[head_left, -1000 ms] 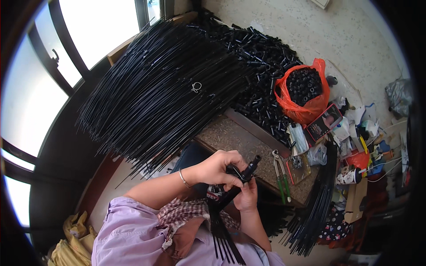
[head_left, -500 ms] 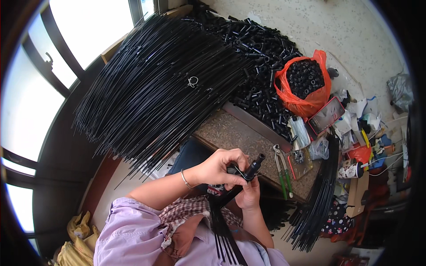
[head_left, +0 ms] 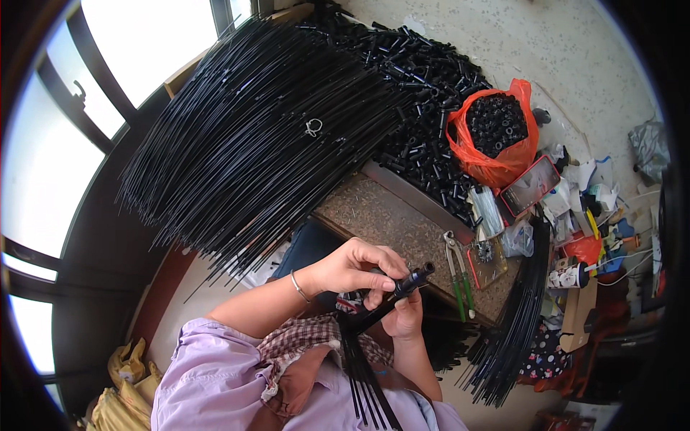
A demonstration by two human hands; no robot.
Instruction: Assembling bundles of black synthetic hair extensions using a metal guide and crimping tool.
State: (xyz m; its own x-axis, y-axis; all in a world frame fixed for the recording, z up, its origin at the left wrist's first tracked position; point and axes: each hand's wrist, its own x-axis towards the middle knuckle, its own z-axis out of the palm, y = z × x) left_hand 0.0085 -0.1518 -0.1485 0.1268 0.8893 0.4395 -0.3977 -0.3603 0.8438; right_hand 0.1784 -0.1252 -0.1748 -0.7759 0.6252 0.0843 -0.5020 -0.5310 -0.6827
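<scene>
A black tube [head_left: 417, 277] with a round open end points up and to the right between my hands. Thin dark rods [head_left: 359, 377] hang below it against my lap, so the whole looks like part of an umbrella frame. My left hand [head_left: 353, 269] is closed, its thumb and fingers pinching at the tube's side near the top. Just below, my right hand [head_left: 404, 318] closes round the tube from the right; some of its fingers are hidden behind it. A thin strand shows by the right fingertips, too fine to make out.
A large heap of long black rods [head_left: 251, 144] covers the bench's left. Behind are piled black tubes [head_left: 424, 86] and a red bag [head_left: 503, 169] of small black parts. Green-handled pliers [head_left: 458, 280] lie at the bench edge, near a phone [head_left: 530, 185] and another rod bundle [head_left: 514, 316].
My left fingers have come down closer onto the tube's side, no longer raised with the index finger arched. The tube's end has tipped slightly right and lower. My right hand stays nearly still.
</scene>
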